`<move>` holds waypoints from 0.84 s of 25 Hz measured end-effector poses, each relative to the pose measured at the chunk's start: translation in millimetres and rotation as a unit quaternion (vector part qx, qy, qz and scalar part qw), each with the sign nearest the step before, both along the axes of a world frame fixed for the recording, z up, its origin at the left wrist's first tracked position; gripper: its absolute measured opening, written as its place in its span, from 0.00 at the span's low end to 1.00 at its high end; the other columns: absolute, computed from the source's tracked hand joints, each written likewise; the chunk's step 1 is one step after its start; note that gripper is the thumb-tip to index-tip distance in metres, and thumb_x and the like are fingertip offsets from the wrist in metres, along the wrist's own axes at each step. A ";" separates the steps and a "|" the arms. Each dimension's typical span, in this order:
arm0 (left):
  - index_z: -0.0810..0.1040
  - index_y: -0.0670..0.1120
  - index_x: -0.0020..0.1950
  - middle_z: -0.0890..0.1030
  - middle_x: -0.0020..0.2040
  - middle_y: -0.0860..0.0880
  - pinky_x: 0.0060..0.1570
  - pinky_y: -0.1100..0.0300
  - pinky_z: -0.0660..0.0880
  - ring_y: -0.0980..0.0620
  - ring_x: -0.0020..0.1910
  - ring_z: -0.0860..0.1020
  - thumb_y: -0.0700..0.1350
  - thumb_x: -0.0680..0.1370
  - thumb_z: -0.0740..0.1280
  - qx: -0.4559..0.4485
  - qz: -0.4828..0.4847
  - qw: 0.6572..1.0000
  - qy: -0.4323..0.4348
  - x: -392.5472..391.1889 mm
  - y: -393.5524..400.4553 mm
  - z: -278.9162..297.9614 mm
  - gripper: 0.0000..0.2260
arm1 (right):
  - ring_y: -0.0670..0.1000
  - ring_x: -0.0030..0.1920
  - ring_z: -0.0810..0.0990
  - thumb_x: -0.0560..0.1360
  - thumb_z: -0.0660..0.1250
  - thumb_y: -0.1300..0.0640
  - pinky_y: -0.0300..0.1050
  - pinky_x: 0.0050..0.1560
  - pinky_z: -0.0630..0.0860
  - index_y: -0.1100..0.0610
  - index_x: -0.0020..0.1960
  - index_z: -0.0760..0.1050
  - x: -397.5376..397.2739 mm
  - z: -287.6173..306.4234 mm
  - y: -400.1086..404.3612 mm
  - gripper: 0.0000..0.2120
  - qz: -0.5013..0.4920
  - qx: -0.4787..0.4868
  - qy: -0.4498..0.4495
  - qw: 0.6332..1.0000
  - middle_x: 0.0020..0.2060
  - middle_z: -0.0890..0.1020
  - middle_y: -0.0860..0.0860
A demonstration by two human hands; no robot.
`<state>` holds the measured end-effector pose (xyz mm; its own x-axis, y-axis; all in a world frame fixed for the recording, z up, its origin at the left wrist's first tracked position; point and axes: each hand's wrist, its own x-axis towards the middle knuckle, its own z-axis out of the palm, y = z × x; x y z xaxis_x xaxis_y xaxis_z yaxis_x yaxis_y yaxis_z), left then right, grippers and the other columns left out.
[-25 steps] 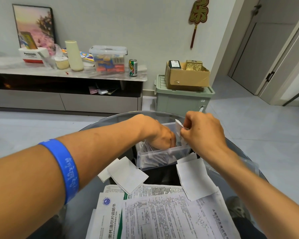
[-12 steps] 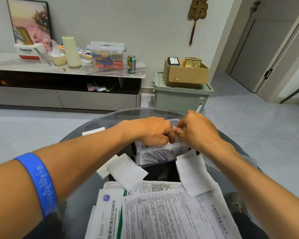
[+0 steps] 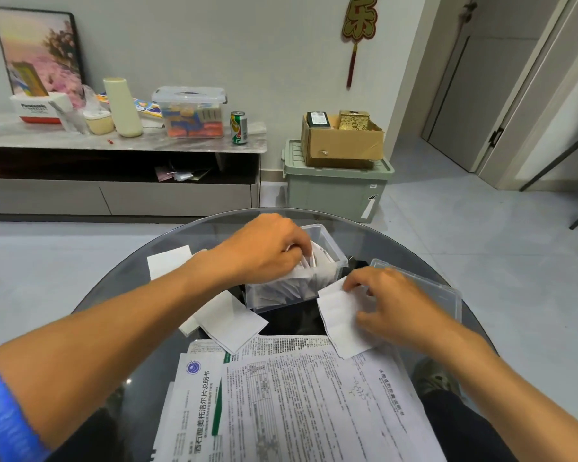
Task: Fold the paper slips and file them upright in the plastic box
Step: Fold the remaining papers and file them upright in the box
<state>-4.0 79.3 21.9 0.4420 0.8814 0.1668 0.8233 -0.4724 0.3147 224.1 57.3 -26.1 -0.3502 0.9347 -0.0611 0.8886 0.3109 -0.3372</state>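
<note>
Left hand: fingers curled down into the clear plastic box, pressing among the folded slips that stood upright inside; whether they pinched one could not be told. Right hand: fingers bent on the next creased slip, lying flat on the glass worktop just beside the box. Judgement: the left should hold the stack back to keep a gap open; the right should fold along the existing creases before lifting. Printed sheets lay nearer.

plastic box frame centre, on glass table | lid right | printed sheets lower centre
</note>
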 end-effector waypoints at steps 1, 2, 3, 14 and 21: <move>0.86 0.47 0.51 0.84 0.42 0.57 0.43 0.69 0.71 0.66 0.34 0.77 0.37 0.78 0.61 0.003 0.033 0.998 -0.051 -1.3 -12.8 3.5 0.14 | 0.46 0.59 0.72 0.70 0.70 0.53 0.49 0.57 0.75 0.42 0.63 0.70 -1.5 -3.5 0.2 0.23 0.014 -0.015 -0.003 1.000 0.57 0.75 0.39; 0.86 0.47 0.50 0.82 0.37 0.60 0.35 0.74 0.67 0.70 0.30 0.74 0.36 0.78 0.62 0.006 0.060 0.993 -0.104 -2.9 -25.4 5.2 0.13 | 0.46 0.60 0.70 0.70 0.71 0.51 0.50 0.58 0.74 0.42 0.65 0.67 -2.6 -6.1 1.2 0.26 0.019 -0.022 -0.003 1.000 0.59 0.73 0.39; 0.86 0.46 0.49 0.80 0.35 0.62 0.31 0.75 0.65 0.71 0.27 0.73 0.36 0.77 0.63 0.010 0.079 0.986 -0.148 -4.8 -38.3 4.8 0.12 | 0.46 0.60 0.70 0.70 0.72 0.50 0.50 0.58 0.74 0.42 0.67 0.65 -4.0 -7.2 1.6 0.28 0.015 -0.021 0.006 1.000 0.59 0.73 0.39; 0.82 0.54 0.55 0.83 0.48 0.60 0.50 0.71 0.74 0.63 0.50 0.80 0.46 0.77 0.71 -0.039 0.124 0.925 -0.356 7.2 -101.0 -40.9 0.07 | 0.53 0.37 0.80 0.72 0.75 0.60 0.47 0.38 0.77 0.59 0.41 0.81 -6.7 22.4 -18.9 0.04 -0.089 -0.154 0.410 0.895 0.36 0.84 0.57; 0.79 0.48 0.59 0.87 0.47 0.44 0.42 0.58 0.81 0.45 0.46 0.86 0.32 0.75 0.72 -0.254 0.187 0.738 -0.596 15.8 -104.2 -42.8 0.16 | 0.49 0.36 0.84 0.74 0.72 0.63 0.39 0.32 0.78 0.58 0.48 0.83 -39.1 24.7 -41.6 0.04 -0.112 -0.181 0.543 0.813 0.39 0.87 0.53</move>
